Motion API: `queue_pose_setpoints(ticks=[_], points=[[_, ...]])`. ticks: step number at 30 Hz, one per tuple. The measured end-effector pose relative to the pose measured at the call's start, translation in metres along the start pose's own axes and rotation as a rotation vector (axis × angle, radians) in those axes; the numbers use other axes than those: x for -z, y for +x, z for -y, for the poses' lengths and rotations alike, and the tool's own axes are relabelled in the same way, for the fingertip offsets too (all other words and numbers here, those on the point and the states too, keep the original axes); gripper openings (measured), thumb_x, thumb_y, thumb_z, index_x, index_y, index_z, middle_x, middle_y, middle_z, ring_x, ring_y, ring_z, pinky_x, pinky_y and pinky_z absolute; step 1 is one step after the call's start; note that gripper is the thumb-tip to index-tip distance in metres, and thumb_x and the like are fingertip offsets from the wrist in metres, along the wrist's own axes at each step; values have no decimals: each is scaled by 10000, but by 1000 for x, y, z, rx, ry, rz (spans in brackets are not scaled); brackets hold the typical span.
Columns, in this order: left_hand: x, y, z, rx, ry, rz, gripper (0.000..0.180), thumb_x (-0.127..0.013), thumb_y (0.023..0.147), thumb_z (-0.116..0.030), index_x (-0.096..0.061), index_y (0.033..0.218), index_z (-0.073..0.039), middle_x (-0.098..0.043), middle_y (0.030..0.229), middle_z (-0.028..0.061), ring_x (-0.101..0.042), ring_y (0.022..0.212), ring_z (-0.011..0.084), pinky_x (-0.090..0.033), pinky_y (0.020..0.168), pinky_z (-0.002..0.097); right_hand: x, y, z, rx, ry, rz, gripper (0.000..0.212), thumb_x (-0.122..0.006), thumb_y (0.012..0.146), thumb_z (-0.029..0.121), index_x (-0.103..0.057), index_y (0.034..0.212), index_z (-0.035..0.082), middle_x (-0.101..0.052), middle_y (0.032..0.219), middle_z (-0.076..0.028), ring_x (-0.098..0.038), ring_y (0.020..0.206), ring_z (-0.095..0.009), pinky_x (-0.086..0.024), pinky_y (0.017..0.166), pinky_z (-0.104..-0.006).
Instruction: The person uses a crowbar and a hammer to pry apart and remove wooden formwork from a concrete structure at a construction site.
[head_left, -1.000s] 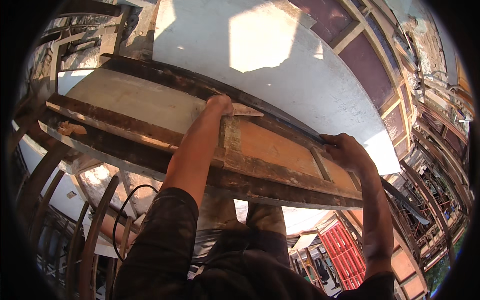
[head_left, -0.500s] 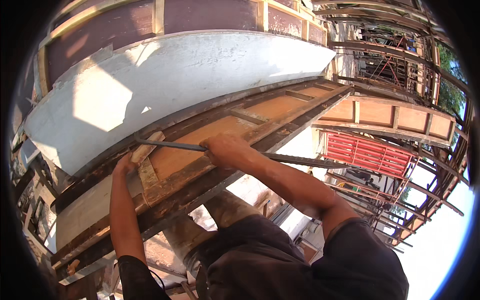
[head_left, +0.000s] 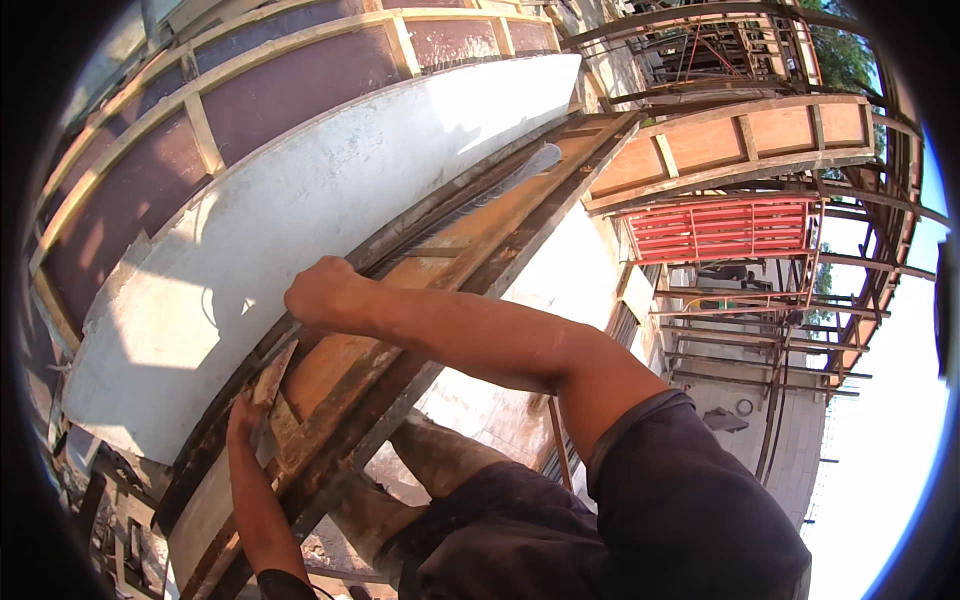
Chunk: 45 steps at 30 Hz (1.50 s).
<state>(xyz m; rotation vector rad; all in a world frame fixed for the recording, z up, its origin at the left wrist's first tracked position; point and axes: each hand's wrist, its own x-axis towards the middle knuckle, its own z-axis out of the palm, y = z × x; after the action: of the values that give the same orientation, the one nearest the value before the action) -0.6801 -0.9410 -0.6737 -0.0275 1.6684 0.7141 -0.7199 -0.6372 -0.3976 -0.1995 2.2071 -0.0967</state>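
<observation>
One bar (head_left: pixel 515 178) slanting upper right, right fingers (head_left: pixel 305 290) around it, left fingers (head_left: pixel 243 408) holding wood (head_left: pixel 272 374)

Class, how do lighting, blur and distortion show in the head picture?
Head view: hard sun patches and shadow on the white panel; head view: the bar at the right hand streaked, probably by motion; head view: sky nearly white, wooden frame bowed, perhaps partly by the lens.

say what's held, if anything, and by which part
Left hand holds a wood piece by its lower end; right hand grips a long bar, well back from its blurred far end.
</observation>
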Motion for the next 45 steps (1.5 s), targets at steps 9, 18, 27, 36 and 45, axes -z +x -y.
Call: queue_pose_setpoints(ticks=[9, 18, 27, 36, 45], points=[[4, 27, 17, -14, 229, -63, 776, -724, 788, -468, -553, 1357, 32, -615, 1326, 206, -601, 1213, 322, -456, 1011, 420, 72, 44, -26, -70, -145, 204, 250, -709, 863, 275, -752, 1029, 93, -739, 1043, -96, -709, 957, -282, -558, 824, -426], [10, 9, 35, 52, 251, -129, 672, -749, 741, -582, -722, 1060, 9, -728, 1064, 187, -701, 1010, 344, -531, 876, 454, 73, 132, 92, 294, -468, 108, 253, -687, 807, 116, -726, 1055, 88, -734, 1019, -111, -713, 942, -287, -568, 767, -406], [8, -72, -3, 68, 422, -326, 489, -739, 774, -422, -722, 1083, -43, -701, 1141, 204, -665, 1090, 357, -513, 913, 503, 27, 83, 48, 373, -498, -197, 86, -658, 805, 81, -727, 856, 79, -729, 821, -124, -724, 798, -300, -563, 683, -418], [0, -70, -18, 64, 771, -623, 477, -733, 806, -359, -646, 1154, -43, -652, 1164, 183, -575, 1167, 339, -471, 878, 496, 0, 48, 17, 201, -459, -214, 97, -641, 806, 51, -728, 820, 91, -732, 815, -112, -731, 807, -268, -567, 661, -389], [23, -166, -103, -135, 358, -615, 704, -710, 818, -454, -542, 1349, -23, -630, 1246, 218, -583, 1190, 379, -477, 962, 460, -50, -33, -7, -30, -201, -278, 56, -677, 767, 72, -718, 804, 82, -726, 800, -130, -729, 808, -295, -563, 656, -410]])
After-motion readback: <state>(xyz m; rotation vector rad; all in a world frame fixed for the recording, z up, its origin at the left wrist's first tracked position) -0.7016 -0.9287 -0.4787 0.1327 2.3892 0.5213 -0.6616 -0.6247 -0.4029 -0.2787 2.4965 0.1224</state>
